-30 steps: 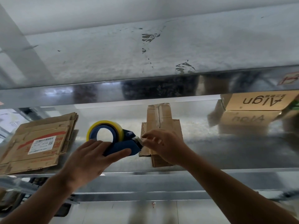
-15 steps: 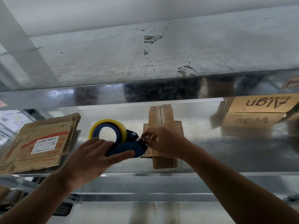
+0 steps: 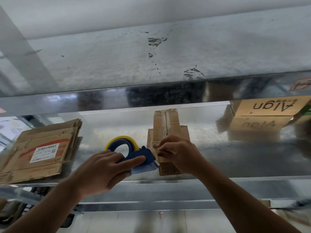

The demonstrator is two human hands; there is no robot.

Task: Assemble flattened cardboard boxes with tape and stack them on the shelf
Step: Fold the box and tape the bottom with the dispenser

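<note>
The left hand [image 3: 107, 170] is clamped around the handle of the blue tape dispenser [image 3: 143, 154], fingers wrapped over the top. The grip looks meant to steady the tool so that the cutter end points toward three o'clock. There it meets the small cardboard box [image 3: 170, 125], and the yellow-edged tape roll [image 3: 120, 139] sits free to turn at the dispenser's eleven o'clock.

The right hand [image 3: 178, 152] rests on the near part of the box. Its fingers are curled and the fingertips [image 3: 159, 152] drawn together just beside the dispenser's mouth. The clear tape is too thin to make out, so I cannot tell whether they nip the tape end or the box's edge.

The box lies on the metal shelf [image 3: 235, 158] near its front lip, a glossy taped seam running toward twelve o'clock. That probably keeps it within easy reach and gives it a firm surface for pressing tape down.

A stack of flattened cardboard boxes [image 3: 42, 153] waits at nine o'clock of the dispenser, well apart from it. A carton printed "Algn" [image 3: 265, 106] stands at two o'clock, apparently a finished one parked out of the working area.
</note>
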